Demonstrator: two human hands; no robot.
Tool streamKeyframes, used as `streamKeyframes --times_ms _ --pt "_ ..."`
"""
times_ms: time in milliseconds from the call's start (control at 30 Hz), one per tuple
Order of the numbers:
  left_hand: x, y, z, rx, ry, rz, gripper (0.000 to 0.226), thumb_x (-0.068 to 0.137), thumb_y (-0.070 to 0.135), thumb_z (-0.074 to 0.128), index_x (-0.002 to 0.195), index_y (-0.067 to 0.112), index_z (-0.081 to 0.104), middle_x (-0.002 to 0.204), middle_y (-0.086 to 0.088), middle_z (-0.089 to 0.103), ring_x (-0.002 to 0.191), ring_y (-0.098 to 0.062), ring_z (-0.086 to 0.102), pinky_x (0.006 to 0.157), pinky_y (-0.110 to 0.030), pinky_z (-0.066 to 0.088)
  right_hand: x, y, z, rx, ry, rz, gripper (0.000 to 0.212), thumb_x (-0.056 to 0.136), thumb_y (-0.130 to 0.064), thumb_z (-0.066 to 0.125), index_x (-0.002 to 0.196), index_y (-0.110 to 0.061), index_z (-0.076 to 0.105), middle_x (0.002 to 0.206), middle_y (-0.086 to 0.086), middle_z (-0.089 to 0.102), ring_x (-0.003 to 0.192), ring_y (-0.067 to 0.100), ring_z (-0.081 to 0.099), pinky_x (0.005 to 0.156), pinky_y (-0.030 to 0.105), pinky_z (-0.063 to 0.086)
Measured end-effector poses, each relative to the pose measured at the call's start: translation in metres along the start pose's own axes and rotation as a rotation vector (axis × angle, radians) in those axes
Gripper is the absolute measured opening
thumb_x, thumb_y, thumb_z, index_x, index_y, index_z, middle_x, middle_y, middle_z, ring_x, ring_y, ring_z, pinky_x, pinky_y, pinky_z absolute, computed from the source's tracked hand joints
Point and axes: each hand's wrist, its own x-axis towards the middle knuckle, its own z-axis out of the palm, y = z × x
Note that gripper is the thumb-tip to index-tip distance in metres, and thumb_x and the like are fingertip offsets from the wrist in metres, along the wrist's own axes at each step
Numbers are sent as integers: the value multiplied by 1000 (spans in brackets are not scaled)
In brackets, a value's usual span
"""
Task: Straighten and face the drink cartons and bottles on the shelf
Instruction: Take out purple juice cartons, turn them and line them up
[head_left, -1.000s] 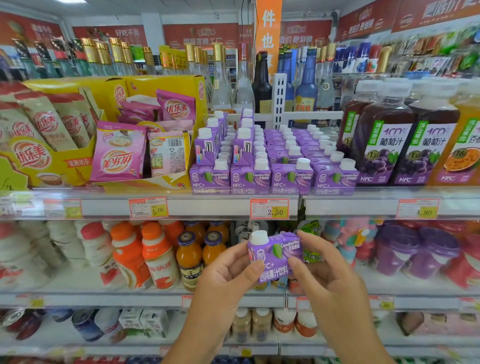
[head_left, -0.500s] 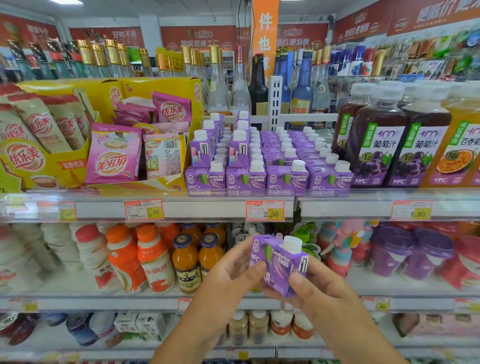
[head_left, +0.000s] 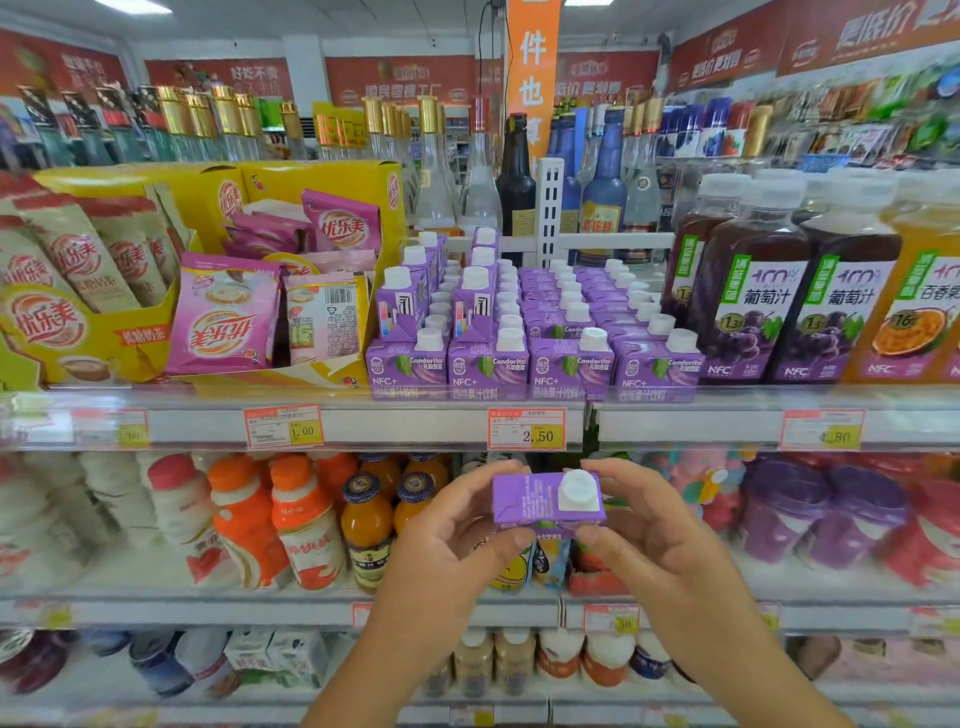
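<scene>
A small purple drink carton (head_left: 530, 500) with a white cap is held between both hands in front of the shelf edge, tipped so its top and cap face me. My left hand (head_left: 457, 540) pinches its left end and my right hand (head_left: 639, 530) pinches its right end. On the upper shelf (head_left: 415, 423) stand several rows of matching purple cartons (head_left: 524, 332); the front ones face forward, and a few at the back left are stacked a layer higher. Dark grape juice bottles (head_left: 795, 291) stand to the right of the cartons.
Yellow display boxes with pink and beige sachets (head_left: 223, 317) fill the upper shelf's left side. Glass bottles (head_left: 514, 176) stand behind the cartons. Below are orange and white drink bottles (head_left: 270, 519), and purple cups (head_left: 826, 514) at the right. Price tags (head_left: 525, 428) line the shelf edge.
The carton was turned in my hands from showing its front label to showing its top and cap. Both hands kept hold of it and rose slightly.
</scene>
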Motion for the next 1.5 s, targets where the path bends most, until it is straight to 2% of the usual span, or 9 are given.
streamKeyframes --times_ms 100,267,500,633,767,1067,1267,1400,1500 --pt "4 3 -3 92 8 21 40 76 36 70 110 55 61 115 21 68 112 -1 61 98 -32 49 3 -4 -6 -196 -27 -60 37 78 -36 63 114 -43 59 113 -17 67 110 6 62 89 21 50" --pt "19 14 -8 180 -25 68 42 81 54 71 121 53 58 117 24 66 111 1 60 100 -35 49 26 -32 -19 -266 -28 -92 33 73 -42 62 106 -51 65 94 -13 72 88 7 67 75 21 54" --pt "66 57 -24 595 -30 299 38 84 65 51 117 73 34 118 60 31 118 32 25 92 8 17 75 -98 -43 -685 -19 -237 19 78 -44 59 95 -52 60 98 -31 63 89 -4 61 74 7 45" --pt "99 45 -47 947 147 552 44 95 52 44 136 36 50 131 26 49 126 6 39 108 -11 21 122 -120 -57 -728 190 -354 16 88 -26 65 94 -40 62 86 -22 65 86 -4 60 70 3 43" --pt "111 17 -57 1090 156 616 43 95 41 45 129 21 62 126 5 59 121 -16 50 102 -33 34 161 -111 -61 -880 93 -234 16 91 -26 64 106 -33 65 92 -20 64 85 -7 61 74 9 45" --pt "117 -2 -56 1029 196 645 40 94 38 47 128 23 61 123 7 56 123 -17 47 104 -31 26 189 -81 -61 -935 -101 -60 15 90 -31 66 105 -33 67 95 -10 64 87 4 61 71 12 46" --pt "117 -4 -54 1015 200 646 39 93 38 48 127 25 61 123 9 55 124 -17 47 105 -34 27 195 -80 -68 -1023 -222 -17 18 91 -34 63 108 -36 69 100 -22 60 87 -9 54 76 4 42" --pt "117 -5 -54 1011 199 641 39 94 39 47 128 25 60 124 9 55 126 -17 45 106 -33 24 213 -75 -67 -1006 -95 -8 19 95 -25 60 111 -27 70 105 -5 67 73 4 58 54 6 41" --pt "117 -5 -54 1002 198 635 39 94 39 47 128 25 60 124 9 55 126 -17 45 106 -33 25 221 -73 -63 -1128 -180 42 21 95 -28 60 113 -27 69 107 -1 65 87 15 60 67 17 46"
